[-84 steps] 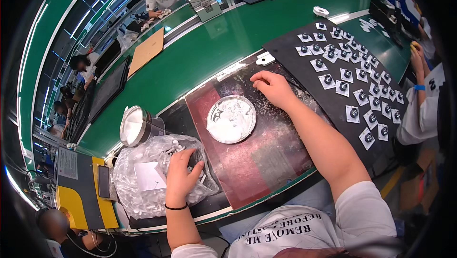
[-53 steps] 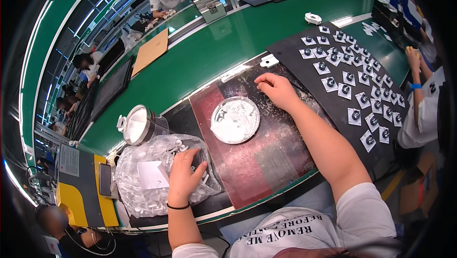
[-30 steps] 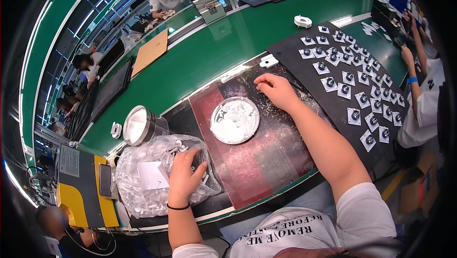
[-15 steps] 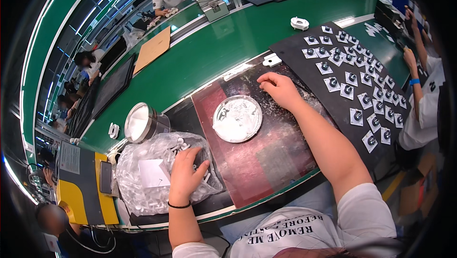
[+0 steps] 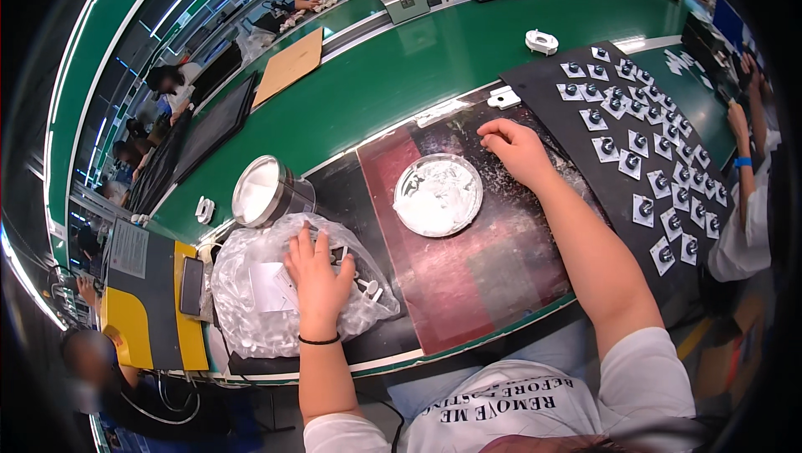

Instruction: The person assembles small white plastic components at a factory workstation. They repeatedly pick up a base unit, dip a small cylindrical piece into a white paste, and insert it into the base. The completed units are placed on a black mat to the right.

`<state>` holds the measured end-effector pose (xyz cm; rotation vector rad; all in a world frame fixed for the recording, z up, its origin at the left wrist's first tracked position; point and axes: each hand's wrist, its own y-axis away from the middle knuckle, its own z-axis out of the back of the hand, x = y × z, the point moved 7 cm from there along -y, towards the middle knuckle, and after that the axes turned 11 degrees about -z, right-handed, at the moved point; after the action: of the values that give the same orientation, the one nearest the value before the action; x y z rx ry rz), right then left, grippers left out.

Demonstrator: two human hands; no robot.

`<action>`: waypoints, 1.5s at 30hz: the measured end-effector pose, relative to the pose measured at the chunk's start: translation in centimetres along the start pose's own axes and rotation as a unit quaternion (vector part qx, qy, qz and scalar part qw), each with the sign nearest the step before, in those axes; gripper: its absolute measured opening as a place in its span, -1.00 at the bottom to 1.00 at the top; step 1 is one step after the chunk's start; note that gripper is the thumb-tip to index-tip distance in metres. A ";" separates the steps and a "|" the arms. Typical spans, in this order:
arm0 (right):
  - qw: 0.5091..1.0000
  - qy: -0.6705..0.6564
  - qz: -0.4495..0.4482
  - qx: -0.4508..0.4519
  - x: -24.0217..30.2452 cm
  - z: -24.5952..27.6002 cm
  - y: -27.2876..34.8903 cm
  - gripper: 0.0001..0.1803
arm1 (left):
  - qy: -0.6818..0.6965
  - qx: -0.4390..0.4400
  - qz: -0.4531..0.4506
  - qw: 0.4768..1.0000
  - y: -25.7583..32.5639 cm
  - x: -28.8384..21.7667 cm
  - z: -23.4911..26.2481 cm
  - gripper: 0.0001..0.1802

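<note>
My left hand (image 5: 319, 282) rests over the clear plastic bag (image 5: 242, 319), its fingers spread across the bag's mouth. Small white plastic parts (image 5: 368, 287) show inside the bag, and a white paper label (image 5: 271, 287) lies on it. My right hand (image 5: 520, 154) hovers over the dark, powder-specked part of the work board (image 5: 434, 311). Its fingers are bent, thumb near index finger; anything between them is too small to make out. Between my hands stands a round shallow dish (image 5: 439, 194) of white paste.
A black mat (image 5: 614, 194) at right bears several rows of white square plates with dark round parts. A tub of white material (image 5: 267, 192) stands behind the bag. White fittings (image 5: 541, 42) sit on the green bench (image 5: 376, 94). A phone (image 5: 191, 286) lies far left. Other people work around.
My left hand has moved up and left over the bag, its fingers now spread wider. My right hand keeps its pose by the dish. The whole view has shifted slightly.
</note>
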<state>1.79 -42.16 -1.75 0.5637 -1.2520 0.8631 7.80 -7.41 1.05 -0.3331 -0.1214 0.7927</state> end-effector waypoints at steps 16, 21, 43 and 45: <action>1.000 -0.004 -0.018 0.011 0.1 -0.4 0.3 -0.77 | 0.122 -0.003 -0.080 0.989 -0.3 -1.5 -0.3 -0.51; 1.000 -0.002 -0.010 0.015 0.0 -0.3 0.3 -0.78 | 0.132 0.050 -0.063 0.988 -0.4 -1.7 -0.6 -0.55; 0.936 0.350 0.021 -0.015 3.9 0.3 -8.1 -0.67 | 0.100 -0.069 -0.091 0.988 -0.8 -2.3 1.3 -0.58; 0.877 0.474 0.016 -0.075 3.2 1.8 -11.7 -0.66 | 0.101 -0.080 -0.090 0.988 -0.8 -2.4 1.6 -0.56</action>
<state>10.50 -49.52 2.82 -0.0462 -0.4108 0.8889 6.29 -9.25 2.84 -0.5453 -0.0252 0.5683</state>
